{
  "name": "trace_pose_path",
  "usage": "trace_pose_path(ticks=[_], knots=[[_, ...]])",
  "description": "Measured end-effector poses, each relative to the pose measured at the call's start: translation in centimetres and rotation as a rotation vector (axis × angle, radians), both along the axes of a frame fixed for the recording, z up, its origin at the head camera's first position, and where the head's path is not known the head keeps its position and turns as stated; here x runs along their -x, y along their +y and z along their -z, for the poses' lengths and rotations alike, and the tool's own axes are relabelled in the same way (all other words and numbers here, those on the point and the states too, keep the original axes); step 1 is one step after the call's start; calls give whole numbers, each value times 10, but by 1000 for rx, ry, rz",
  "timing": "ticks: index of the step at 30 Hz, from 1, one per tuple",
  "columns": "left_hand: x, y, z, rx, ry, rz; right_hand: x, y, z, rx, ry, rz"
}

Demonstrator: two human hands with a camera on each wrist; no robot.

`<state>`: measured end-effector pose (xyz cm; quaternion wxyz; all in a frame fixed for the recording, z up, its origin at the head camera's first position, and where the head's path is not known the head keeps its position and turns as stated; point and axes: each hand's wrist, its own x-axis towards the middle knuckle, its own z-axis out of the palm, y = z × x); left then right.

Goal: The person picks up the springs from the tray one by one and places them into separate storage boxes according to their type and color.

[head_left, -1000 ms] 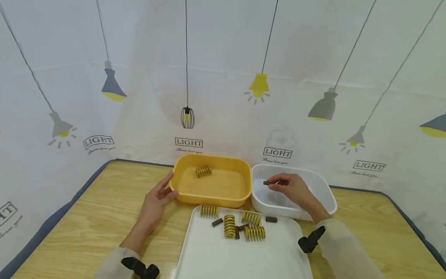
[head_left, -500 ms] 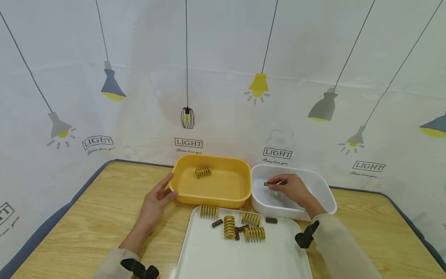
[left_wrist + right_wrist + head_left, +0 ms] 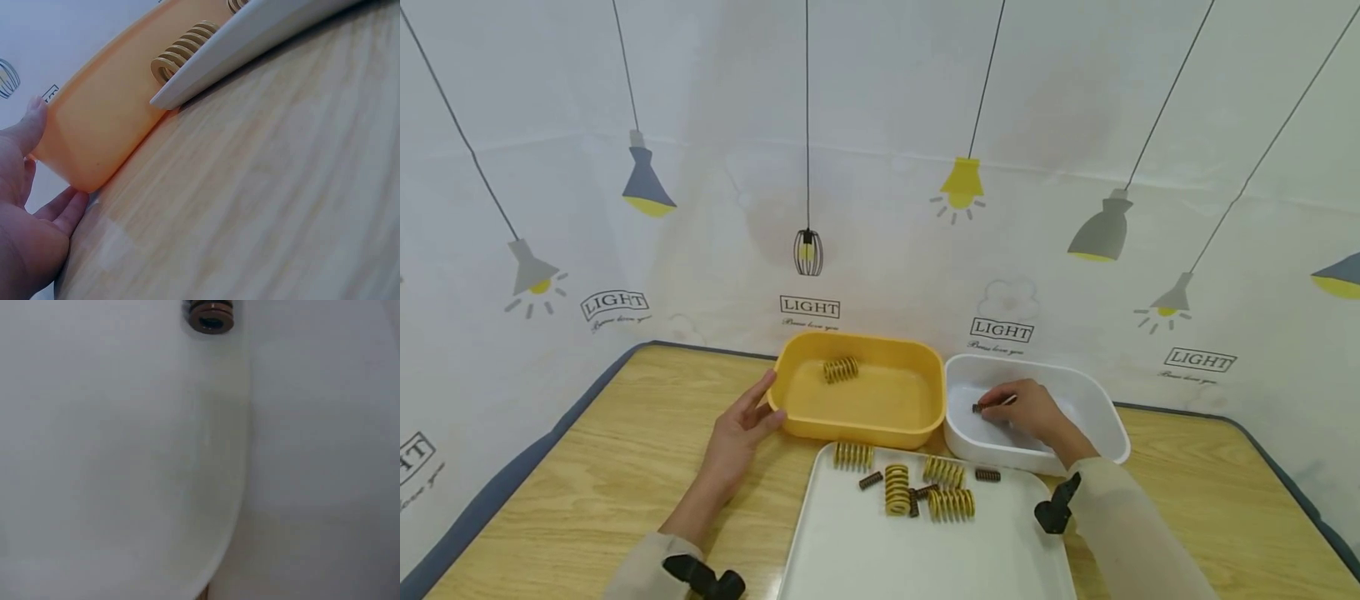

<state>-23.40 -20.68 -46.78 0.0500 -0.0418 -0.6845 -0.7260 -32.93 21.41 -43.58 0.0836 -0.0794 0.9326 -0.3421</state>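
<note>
Brown compression springs: five in view. One, the held brown spring (image 3: 977, 408), is pinched between the right hand's (image 3: 1027, 410) thumb and fingers, narrow gap, low inside the white bin (image 3: 1000, 454); floor contact cannot be determined. Four tray brown springs (image 3: 988, 475) lie on the white tray (image 3: 917, 554): one at left, two crowded together at centre, one near the far right corner.

Yellow compression springs: five. One, the binned yellow spring (image 3: 841, 369), lies on its side in the yellow bin (image 3: 857, 430). Four tray yellow springs (image 3: 951, 504) occupy the far half of the tray.

Left hand (image 3: 733, 437): fingers extended, thumb spread wide from them, touching the left end of the yellow bin.

The two bins stand side by side on the wood-grain tabletop (image 3: 602, 442), beyond the tray. Behind them hangs a wall covering (image 3: 880, 108) printed with seven lamps, one cut by the frame edge. Each sleeve carries one black wrist mount (image 3: 703, 577).

Obstruction: the right hand covers part of the white bin's interior; contents beneath cannot be counted.
</note>
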Motion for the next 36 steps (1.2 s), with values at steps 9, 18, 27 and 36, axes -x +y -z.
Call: trace_pose_path(ticks=[9,18,27,36], knots=[[-1,1,-2,14,-14,-5,1,-1,3,-34,10,11],[-1,2,-2,14,-18,-6,1,-1,-1,-6,40,76],[0,1,0,2,-18,-11,2,-1,-2,-11,48,107],[-1,1,-2,6,-20,-1,-3,1,-8,11,147,70]])
